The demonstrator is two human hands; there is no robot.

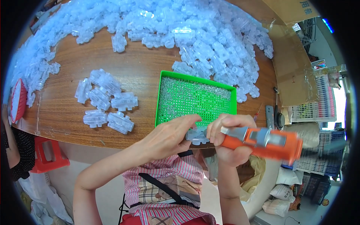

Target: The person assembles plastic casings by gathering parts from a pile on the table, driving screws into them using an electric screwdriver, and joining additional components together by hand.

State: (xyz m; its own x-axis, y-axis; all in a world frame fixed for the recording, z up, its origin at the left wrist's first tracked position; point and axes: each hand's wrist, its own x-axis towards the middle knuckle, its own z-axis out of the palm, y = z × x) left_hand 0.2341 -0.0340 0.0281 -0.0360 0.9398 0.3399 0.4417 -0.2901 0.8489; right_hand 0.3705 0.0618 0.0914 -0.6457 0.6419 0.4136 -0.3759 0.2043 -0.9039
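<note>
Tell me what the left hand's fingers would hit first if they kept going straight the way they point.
Most likely the right hand: the left hand points rightward, fingertips on the clear plastic piece held between both hands, with the orange tool just beyond. Depth is hard to judge.

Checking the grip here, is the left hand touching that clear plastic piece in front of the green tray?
Touching. The head view shows the left hand with its fingers lying over the clear plastic piece, no gap visible between them, near the green tray.

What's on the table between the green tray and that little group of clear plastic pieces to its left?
Nothing: in the head view, only bare brown wooden table shows between the green tray and the small cluster of clear plastic pieces.
</note>
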